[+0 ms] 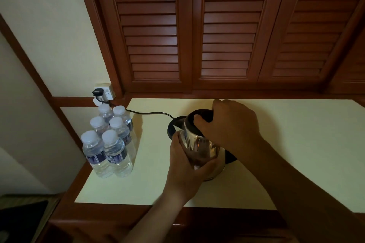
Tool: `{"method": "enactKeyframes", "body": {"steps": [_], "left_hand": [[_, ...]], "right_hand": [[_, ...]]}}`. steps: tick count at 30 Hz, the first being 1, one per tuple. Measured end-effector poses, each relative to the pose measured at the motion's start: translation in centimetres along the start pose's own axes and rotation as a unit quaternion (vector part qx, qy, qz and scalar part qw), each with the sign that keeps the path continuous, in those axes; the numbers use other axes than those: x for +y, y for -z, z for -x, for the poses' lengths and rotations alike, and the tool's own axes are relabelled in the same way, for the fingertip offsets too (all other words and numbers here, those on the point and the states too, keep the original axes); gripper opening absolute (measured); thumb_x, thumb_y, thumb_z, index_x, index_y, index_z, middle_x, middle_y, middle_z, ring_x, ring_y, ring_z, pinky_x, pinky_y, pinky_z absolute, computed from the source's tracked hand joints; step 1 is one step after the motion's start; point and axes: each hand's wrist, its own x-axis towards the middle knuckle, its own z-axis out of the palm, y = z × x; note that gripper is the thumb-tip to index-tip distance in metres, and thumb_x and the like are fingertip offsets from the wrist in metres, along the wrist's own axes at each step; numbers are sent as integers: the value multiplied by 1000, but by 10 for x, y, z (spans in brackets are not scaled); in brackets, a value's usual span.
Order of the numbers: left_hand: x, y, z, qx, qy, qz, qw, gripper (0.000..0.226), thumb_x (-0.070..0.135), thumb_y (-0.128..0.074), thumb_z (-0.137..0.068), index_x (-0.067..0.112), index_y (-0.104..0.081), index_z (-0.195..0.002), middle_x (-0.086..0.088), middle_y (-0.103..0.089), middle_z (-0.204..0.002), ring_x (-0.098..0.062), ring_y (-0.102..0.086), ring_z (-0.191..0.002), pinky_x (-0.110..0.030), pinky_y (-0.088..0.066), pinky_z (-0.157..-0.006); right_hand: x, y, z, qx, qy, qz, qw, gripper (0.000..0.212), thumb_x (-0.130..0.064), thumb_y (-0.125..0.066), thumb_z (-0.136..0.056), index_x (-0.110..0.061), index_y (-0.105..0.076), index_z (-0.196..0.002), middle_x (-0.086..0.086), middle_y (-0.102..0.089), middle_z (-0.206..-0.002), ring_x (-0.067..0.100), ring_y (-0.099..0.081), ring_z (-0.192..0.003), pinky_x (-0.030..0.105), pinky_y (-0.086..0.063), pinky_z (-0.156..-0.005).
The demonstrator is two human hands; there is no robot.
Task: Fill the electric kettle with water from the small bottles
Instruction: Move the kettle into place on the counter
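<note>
Kettle (199, 148) sits mid-desk, tilted toward the camera, steel body with black lid (201, 119). Left hand (185, 165) wraps the body from the near side; right hand (229, 124) is clamped on the lid, thumb on top. Black cord (150, 113) runs left to the wall socket (104, 91). Six capped bottles (110, 138) stand clustered at the desk's (276, 154) left edge, apart from the kettle.

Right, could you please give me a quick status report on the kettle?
Left hand grips shiny steel kettle body; right hand on its black lid. Six clear capped bottles untouched, left. Nothing in the way.
</note>
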Motion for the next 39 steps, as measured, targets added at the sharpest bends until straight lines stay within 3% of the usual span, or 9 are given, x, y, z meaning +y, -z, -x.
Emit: {"method": "enactKeyframes", "body": {"steps": [5,14,20,23,28,31,33,36,39], "left_hand": [[-12,-1,-5,-9,11,-19,1000,103,39,-94,-73,45,-29,-152,19,-50,-145,-13,-53,-138,-42,-59,-103],[-14,0,-9,-20,15,-19,1000,102,38,-96,-70,42,-34,-150,11,-54,-143,-17,-55,-136,-46,-58,-104],[-15,2,-10,-28,21,-14,999,103,34,-97,-69,39,-34,-150,9,-55,-145,-20,-56,-138,-49,-57,-105],[-14,4,-10,-38,17,-17,999,100,31,-96,-70,39,-35,-150,10,-55,-144,-20,-55,-138,-49,-57,-104],[-14,6,-9,-43,20,-34,998,104,39,-96,-70,42,-31,-151,11,-53,-145,-20,-56,-137,-46,-59,-102],[-13,7,-8,-46,25,-30,998,107,44,-95,-71,41,-29,-154,11,-51,-148,-20,-54,-139,-46,-58,-104],[-12,8,-7,-47,29,-25,998,105,44,-95,-72,41,-30,-154,11,-52,-149,-20,-54,-140,-45,-58,-105],[-10,10,-3,-51,24,-33,998,101,43,-93,-75,40,-31,-154,16,-51,-149,-12,-52,-140,-40,-57,-107],[-11,15,4,-48,34,-42,997,105,54,-88,-76,36,-27,-159,15,-47,-155,-10,-47,-145,-41,-52,-113]], "right_hand": [[0,0,-7,18,-2,-20,1000,41,-59,-51,-90,-22,-55,-74,-8,-47,-62,10,-45,-56,25,-36,-57],[20,0,-6,48,-38,-191,980,35,-47,-52,-95,-24,-64,-72,-8,-59,-60,5,-56,-53,15,-37,-50],[40,12,18,26,-172,-453,874,36,-31,-42,-106,-27,-61,-75,-6,-61,-72,2,-57,-68,24,-39,-64],[50,1,28,35,-234,-504,831,33,-26,-39,-107,-28,-63,-83,-5,-64,-82,13,-60,-81,28,-40,-70],[55,-9,45,39,-236,-521,820,33,-37,-37,-109,-36,-69,-100,-17,-71,-94,-1,-64,-92,29,-44,-87],[54,-19,66,100,-186,-465,860,28,-35,-42,-108,-34,-65,-124,-19,-67,-120,-2,-59,-113,20,-44,-93],[51,-30,82,166,-208,-417,869,24,-31,-51,-104,-37,-56,-127,-17,-55,-130,5,-51,-122,27,-48,-95],[38,-48,110,227,-225,-405,857,23,-31,-57,-100,-40,-49,-120,-11,-49,-123,14,-52,-114,48,-53,-90],[23,-61,129,181,-161,-413,878,22,-28,-58,-99,-35,-50,-119,-14,-53,-114,9,-57,-107,45,-53,-85]]}}
